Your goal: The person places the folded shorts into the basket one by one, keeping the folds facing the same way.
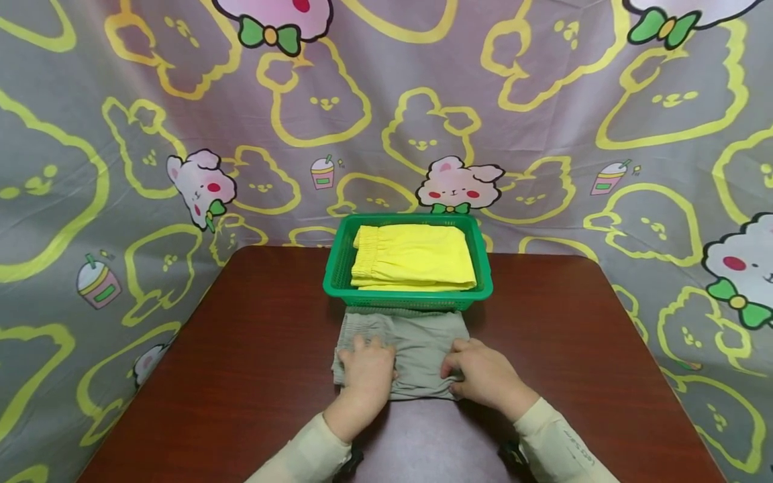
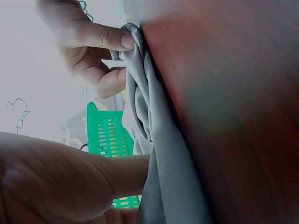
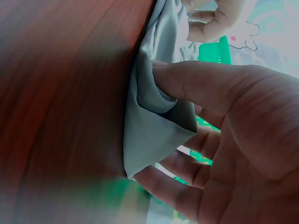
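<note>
Folded grey pants [image 1: 419, 349] with a ribbed, gathered waistband at the left lie on the table, close in front of the green basket. My left hand [image 1: 370, 369] rests on their left part, fingers spread over the cloth; in the left wrist view its thumb [image 2: 126, 175] touches the near edge. At the right near corner, my right hand [image 1: 486, 376] pinches the cloth. The right wrist view shows the right thumb [image 3: 201, 84] pressing into a fold, with the other fingers along the outer side. Some left fingertips are hidden.
The green plastic basket [image 1: 407, 300] stands at the table's far edge, holding folded yellow pants [image 1: 417, 258] with an elastic waistband. Beneath is a brown wooden table [image 1: 241, 349]. A patterned grey cloth backdrop [image 1: 362, 154] hangs behind and at both sides.
</note>
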The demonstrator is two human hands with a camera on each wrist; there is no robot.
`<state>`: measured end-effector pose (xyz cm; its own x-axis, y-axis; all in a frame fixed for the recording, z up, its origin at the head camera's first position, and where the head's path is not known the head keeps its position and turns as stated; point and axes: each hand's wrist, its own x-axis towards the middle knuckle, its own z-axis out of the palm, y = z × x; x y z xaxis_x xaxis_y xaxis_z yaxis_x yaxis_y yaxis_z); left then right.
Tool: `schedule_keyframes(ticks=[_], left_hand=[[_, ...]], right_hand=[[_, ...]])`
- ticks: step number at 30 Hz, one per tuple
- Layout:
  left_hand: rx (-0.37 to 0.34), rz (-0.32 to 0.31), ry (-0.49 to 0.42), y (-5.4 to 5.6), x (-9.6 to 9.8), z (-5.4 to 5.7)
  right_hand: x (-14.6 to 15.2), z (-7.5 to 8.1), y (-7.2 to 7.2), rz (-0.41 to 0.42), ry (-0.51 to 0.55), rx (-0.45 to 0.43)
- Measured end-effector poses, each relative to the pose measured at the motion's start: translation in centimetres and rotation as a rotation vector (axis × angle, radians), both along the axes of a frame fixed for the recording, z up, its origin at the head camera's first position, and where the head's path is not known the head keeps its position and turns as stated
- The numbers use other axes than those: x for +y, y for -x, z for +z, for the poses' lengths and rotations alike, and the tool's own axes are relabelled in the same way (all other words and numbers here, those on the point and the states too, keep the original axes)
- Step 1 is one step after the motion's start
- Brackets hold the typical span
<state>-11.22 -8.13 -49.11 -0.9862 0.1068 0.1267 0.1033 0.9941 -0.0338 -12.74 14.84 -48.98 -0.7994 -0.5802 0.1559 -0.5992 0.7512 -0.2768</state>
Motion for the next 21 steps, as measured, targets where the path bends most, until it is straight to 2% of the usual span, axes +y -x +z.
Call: schedule_keyframes(ticks=[9,12,14,17,21], left_hand=[[-0.011,-0.022,0.029,0.1,0.8,-0.2],[-0.003,-0.058,0.027,0.1,0.3,-0.5],[-0.004,-0.109,0.017,0.1,-0.4,-0.6],[-0.012,-0.190,-0.051,0.3,-2.0,-0.4],[-0.068,-0.265,-0.208,1.1,-4.1,0.1]], right_hand=[[1.2,-0.2,0.0,-0.004,-0.010,-0.011],[1.3,-0.4,-0.1,0.018,-0.019,0.007],[1.5,-0.5,-0.1,0.037,-0.026,0.013],[1.8,-0.4,0.2,0.069,-0.029,0.010],[1.9,0.0,0.8,0.113,-0.035,-0.013]])
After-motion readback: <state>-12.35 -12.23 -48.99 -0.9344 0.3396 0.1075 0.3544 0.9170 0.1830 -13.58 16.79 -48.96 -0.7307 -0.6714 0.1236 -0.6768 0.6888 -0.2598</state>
